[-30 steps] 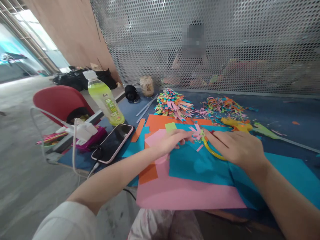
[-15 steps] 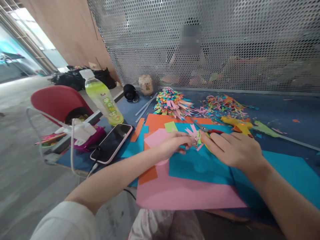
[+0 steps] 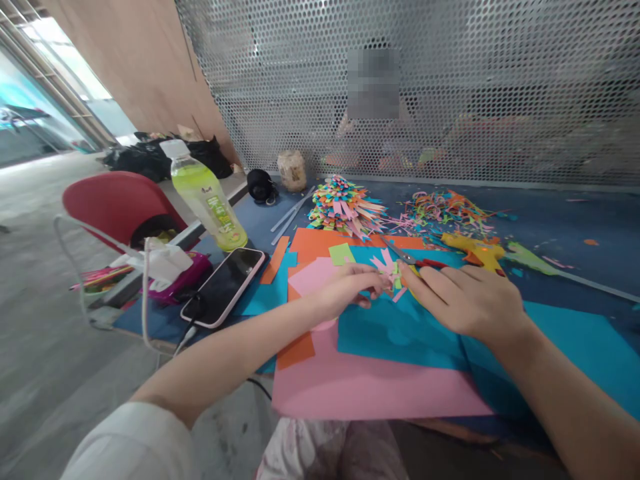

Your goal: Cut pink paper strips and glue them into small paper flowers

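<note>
A small bunch of cut paper strips (image 3: 386, 262), pink and light green, fans out between my hands above a blue sheet (image 3: 400, 333). The fingers of my left hand (image 3: 357, 287) pinch its left side. My right hand (image 3: 463, 297) is closed at its right side, index fingertip against the strips; its thumb is hidden. Just beyond that hand lie scissors (image 3: 399, 251), blades pointing away, with a red handle partly covered by the fingers. Something yellow shows under the index finger, too covered to make out. A light green paper square (image 3: 342, 253) lies beyond my left hand.
A fringed paper cone (image 3: 345, 203) stands at the back, beside a heap of paper scraps (image 3: 450, 212). A yellow glue gun (image 3: 475, 249) lies right of the scissors. Leftward are a phone (image 3: 225, 287), a drink bottle (image 3: 210, 200) and a purple tissue box (image 3: 180, 277).
My right fingertip has shifted very slightly at the paper strips. Otherwise both hands and the things on the table look the same.
</note>
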